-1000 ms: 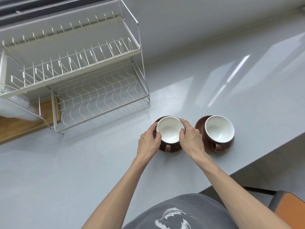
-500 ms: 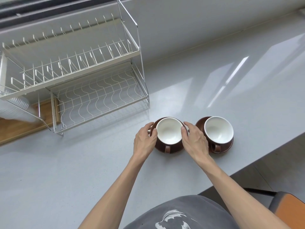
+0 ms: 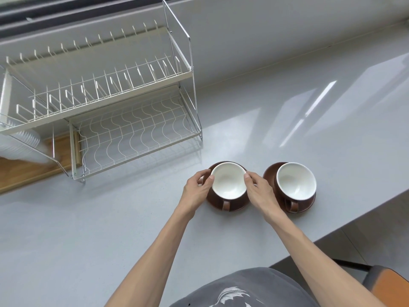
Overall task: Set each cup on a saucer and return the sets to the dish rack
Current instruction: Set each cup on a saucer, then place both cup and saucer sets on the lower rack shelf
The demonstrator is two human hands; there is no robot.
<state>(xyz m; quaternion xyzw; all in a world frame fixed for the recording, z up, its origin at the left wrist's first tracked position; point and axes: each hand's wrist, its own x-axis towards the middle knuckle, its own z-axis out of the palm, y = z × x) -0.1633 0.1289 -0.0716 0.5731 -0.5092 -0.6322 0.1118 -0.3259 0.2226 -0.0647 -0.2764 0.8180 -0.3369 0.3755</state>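
Grey matte worktop (image 3: 110, 235), smooth, window glare patches on its far right. Two-tier white wire dish rack (image 3: 106, 103) at back left of it: slotted plate tier on top, wavy-wire flat tier below, both bare. Stack of ribbed clear plastic (image 3: 20, 145) and a wooden board (image 3: 26, 171) just left of the rack. Right and nearer the person from the rack, two sets side by side: left cup (image 3: 229, 183) upright on left saucer (image 3: 232, 207), right cup (image 3: 296, 181) upright on right saucer (image 3: 269, 173). Cups round, glossy, brown outside, white inside, mouths up, handles toward the person. Saucers round, brown. Left hand (image 3: 195, 191) curls round the left set's left edge, right hand (image 3: 260, 192) round its right edge, thumbs on the cup rim; fingers partly hidden behind the saucer. Right set untouched, just beside the right hand.
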